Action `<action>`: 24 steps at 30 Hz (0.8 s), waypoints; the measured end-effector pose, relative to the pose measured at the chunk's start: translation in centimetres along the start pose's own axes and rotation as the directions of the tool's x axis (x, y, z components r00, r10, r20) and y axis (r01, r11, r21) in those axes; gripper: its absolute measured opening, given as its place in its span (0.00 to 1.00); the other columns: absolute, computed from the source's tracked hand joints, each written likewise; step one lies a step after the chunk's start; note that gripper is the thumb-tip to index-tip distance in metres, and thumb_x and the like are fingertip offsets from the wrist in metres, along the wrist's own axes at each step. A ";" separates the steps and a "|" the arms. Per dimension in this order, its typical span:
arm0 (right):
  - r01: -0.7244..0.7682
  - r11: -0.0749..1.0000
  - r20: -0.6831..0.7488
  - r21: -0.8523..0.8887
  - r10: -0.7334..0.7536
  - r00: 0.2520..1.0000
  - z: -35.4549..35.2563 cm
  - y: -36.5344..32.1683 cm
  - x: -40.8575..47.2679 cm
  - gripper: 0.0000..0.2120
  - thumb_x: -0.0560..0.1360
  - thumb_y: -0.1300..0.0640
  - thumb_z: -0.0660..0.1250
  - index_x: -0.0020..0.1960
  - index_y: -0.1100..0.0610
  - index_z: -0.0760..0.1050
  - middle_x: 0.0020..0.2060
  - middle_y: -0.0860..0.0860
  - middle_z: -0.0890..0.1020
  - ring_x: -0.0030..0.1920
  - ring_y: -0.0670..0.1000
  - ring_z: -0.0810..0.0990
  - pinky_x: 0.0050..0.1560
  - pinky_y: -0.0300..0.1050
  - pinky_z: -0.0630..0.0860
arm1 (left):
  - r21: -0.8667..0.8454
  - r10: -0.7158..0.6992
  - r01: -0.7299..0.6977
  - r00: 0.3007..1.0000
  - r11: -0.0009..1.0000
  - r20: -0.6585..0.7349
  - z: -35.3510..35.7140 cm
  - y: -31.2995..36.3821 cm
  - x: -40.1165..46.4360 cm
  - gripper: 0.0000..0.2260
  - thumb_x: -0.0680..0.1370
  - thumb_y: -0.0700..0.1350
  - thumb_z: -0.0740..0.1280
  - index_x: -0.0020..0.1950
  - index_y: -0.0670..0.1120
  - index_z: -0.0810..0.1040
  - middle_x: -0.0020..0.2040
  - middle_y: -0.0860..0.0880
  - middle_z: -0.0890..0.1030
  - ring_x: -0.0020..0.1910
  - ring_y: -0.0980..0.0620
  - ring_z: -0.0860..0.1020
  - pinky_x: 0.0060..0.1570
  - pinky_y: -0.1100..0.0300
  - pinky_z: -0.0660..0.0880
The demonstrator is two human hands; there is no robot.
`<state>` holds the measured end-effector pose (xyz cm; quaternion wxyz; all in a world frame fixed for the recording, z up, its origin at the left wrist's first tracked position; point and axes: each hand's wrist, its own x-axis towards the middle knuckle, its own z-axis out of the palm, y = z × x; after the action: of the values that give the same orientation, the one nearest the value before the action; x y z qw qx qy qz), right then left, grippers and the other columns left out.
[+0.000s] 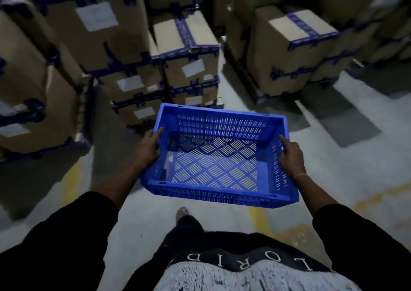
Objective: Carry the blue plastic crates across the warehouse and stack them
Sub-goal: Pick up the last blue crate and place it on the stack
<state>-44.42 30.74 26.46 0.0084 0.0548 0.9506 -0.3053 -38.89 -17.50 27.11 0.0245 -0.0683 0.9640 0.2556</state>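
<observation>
- Blue crate (pixel 216 155) sits mid-frame, held off the floor (nothing inside).
- Left hand (pixel 148 149) grips its left wall, thumb over the rim.
- Right hand (pixel 290 157) grips the right wall.
- Taped cardboard boxes (pixel 189 53) fill the upper frame.

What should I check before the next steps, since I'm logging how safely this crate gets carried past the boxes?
1. Left hand grip on the crate: ok, fingers curled over the left rim.
2. Right hand grip: ok, it holds the right side wall.
3. Crate level: not ok, it tilts slightly, right side lower.
4. Crate load: ok, nothing visible inside through the slotted bottom.
5. Path ahead: not ok, stacked boxes stand straight ahead; open floor lies to the right.
6. Stack to place it on: cannot tell, no other crates in view.
</observation>
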 end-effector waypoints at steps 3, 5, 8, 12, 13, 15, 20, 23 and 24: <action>-0.088 0.996 -0.056 0.021 0.089 0.994 -2.4 2.7 -0.1 0.24 0.79 0.65 0.60 0.74 0.55 0.67 0.58 0.63 0.74 0.57 0.64 0.76 0.59 0.51 0.71 | 0.011 0.096 -0.097 0.993 0.995 0.072 1.6 2.8 4.6 0.35 0.75 0.37 0.69 0.81 0.49 0.61 0.72 0.39 0.68 0.62 0.37 0.76 0.56 0.47 0.75; -0.143 0.989 -0.093 0.034 0.145 0.985 -3.8 4.4 0.4 0.24 0.79 0.64 0.59 0.74 0.55 0.67 0.59 0.63 0.73 0.58 0.64 0.75 0.60 0.51 0.71 | 0.012 0.168 -0.170 0.980 0.985 0.103 2.9 4.7 7.9 0.37 0.74 0.38 0.70 0.81 0.50 0.62 0.73 0.41 0.68 0.64 0.38 0.76 0.56 0.50 0.75; -0.221 0.975 -0.144 0.033 0.224 0.964 -5.1 7.0 2.1 0.24 0.79 0.64 0.59 0.74 0.55 0.67 0.59 0.63 0.73 0.58 0.65 0.75 0.60 0.52 0.71 | -0.014 0.247 -0.248 0.956 0.969 0.157 5.0 7.9 13.3 0.38 0.73 0.36 0.70 0.81 0.49 0.62 0.74 0.42 0.67 0.63 0.40 0.76 0.55 0.51 0.76; -0.328 0.943 -0.207 0.060 0.334 0.920 -6.5 9.1 4.5 0.24 0.80 0.63 0.58 0.75 0.53 0.67 0.60 0.62 0.73 0.59 0.64 0.75 0.59 0.51 0.71 | -0.056 0.355 -0.352 0.907 0.934 0.225 7.7 12.3 21.5 0.40 0.71 0.35 0.72 0.81 0.50 0.62 0.73 0.40 0.68 0.64 0.38 0.76 0.58 0.47 0.76; -0.345 0.936 -0.215 0.071 0.352 0.911 -6.8 9.3 4.8 0.24 0.80 0.63 0.58 0.75 0.53 0.67 0.60 0.62 0.73 0.59 0.63 0.75 0.60 0.51 0.71 | -0.059 0.368 -0.365 0.900 0.929 0.234 8.2 13.3 23.1 0.40 0.71 0.35 0.72 0.81 0.49 0.63 0.73 0.39 0.68 0.65 0.38 0.75 0.59 0.47 0.75; -0.380 0.921 -0.235 0.081 0.389 0.891 -7.9 9.8 6.0 0.24 0.79 0.64 0.59 0.75 0.53 0.66 0.60 0.61 0.73 0.59 0.63 0.75 0.60 0.51 0.71 | -0.063 0.412 -0.409 0.878 0.910 0.244 9.2 15.6 26.3 0.38 0.72 0.35 0.71 0.80 0.49 0.63 0.74 0.39 0.68 0.66 0.37 0.74 0.60 0.47 0.74; -0.459 0.882 -0.283 0.111 0.471 0.836 -10.4 11.7 8.6 0.28 0.78 0.64 0.61 0.76 0.51 0.64 0.58 0.60 0.74 0.58 0.62 0.75 0.59 0.51 0.71 | -0.102 0.566 -0.561 0.778 0.821 0.272 11.5 21.9 36.2 0.37 0.72 0.35 0.68 0.80 0.49 0.64 0.72 0.40 0.70 0.64 0.38 0.77 0.60 0.48 0.76; -0.514 0.845 -0.337 0.144 0.531 0.778 -11.5 12.9 10.1 0.28 0.78 0.64 0.61 0.76 0.51 0.63 0.59 0.60 0.74 0.58 0.62 0.76 0.60 0.52 0.71 | -0.132 0.611 -0.602 0.738 0.788 0.284 12.4 27.0 39.9 0.35 0.72 0.34 0.68 0.79 0.49 0.66 0.70 0.39 0.71 0.61 0.38 0.78 0.56 0.49 0.77; -0.524 0.838 -0.355 0.151 0.541 0.763 -11.7 13.4 10.5 0.28 0.78 0.64 0.61 0.76 0.51 0.63 0.59 0.60 0.74 0.58 0.63 0.76 0.61 0.52 0.71 | -0.126 0.625 -0.618 0.728 0.776 0.283 12.7 28.6 40.7 0.35 0.72 0.34 0.67 0.79 0.49 0.66 0.70 0.40 0.72 0.60 0.39 0.78 0.54 0.50 0.76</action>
<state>-53.21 49.42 27.71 -0.0925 0.3808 0.8718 -0.2938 -83.10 8.49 26.76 0.0874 0.2985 0.9120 0.2675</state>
